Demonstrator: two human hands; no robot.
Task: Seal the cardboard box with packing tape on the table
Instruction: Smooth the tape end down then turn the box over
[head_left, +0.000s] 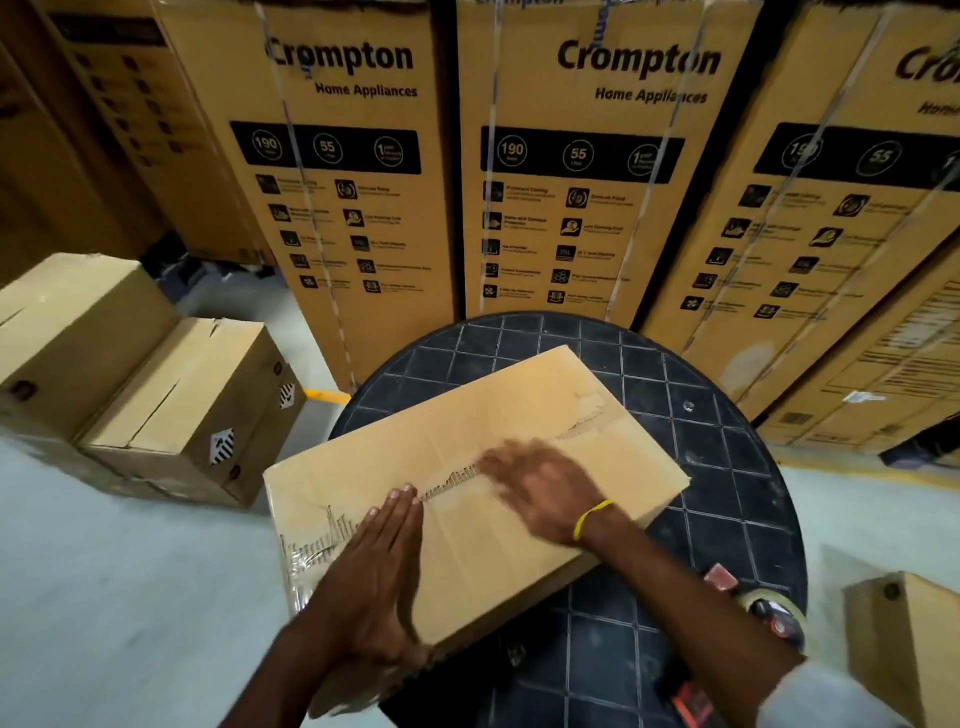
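A flat brown cardboard box (545, 415) lies on a round dark table (727, 467), its flaps closed along a torn middle seam. My left hand (374, 566) lies flat, fingers together, on the near left part of the lid beside the seam. My right hand (540, 488), blurred, rests palm down over the middle of the seam with fingers spread; a yellow band circles its wrist. Neither hand holds anything. A tape dispenser with a roll of packing tape (774, 613) sits at the table's right edge, partly hidden behind my right forearm.
Tall Crompton appliance cartons (571, 156) stand in a row right behind the table. Two smaller cartons (171, 395) sit on the floor at the left, and another carton (904, 634) at the lower right. Pale floor shows at the left.
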